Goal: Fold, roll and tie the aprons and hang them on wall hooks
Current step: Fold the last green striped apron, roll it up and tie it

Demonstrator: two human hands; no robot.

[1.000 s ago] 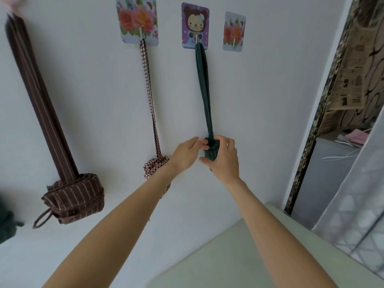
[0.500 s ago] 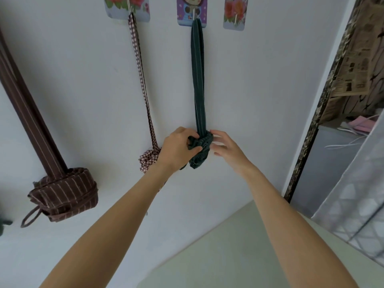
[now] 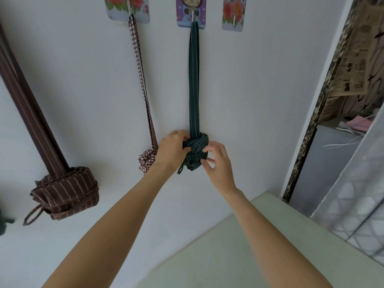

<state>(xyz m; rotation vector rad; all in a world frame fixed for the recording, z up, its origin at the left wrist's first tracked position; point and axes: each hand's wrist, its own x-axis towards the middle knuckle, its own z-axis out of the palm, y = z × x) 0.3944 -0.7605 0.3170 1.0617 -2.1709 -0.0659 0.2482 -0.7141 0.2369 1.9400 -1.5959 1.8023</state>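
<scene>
Head view is showing your right hand (image 3: 218,163) loosening to fingertip touches while your left hand (image 3: 173,149) is still gripping the green apron bundle (image 3: 196,151), hanging mid-frame from the bear hook (image 3: 191,12), nearly done.

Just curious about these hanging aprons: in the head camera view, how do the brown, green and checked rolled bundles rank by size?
1. brown striped bundle, clearly largest
2. green striped bundle, partly covered by the hands
3. checked bundle, largely hidden behind the left hand, so its rank is unsure
</scene>
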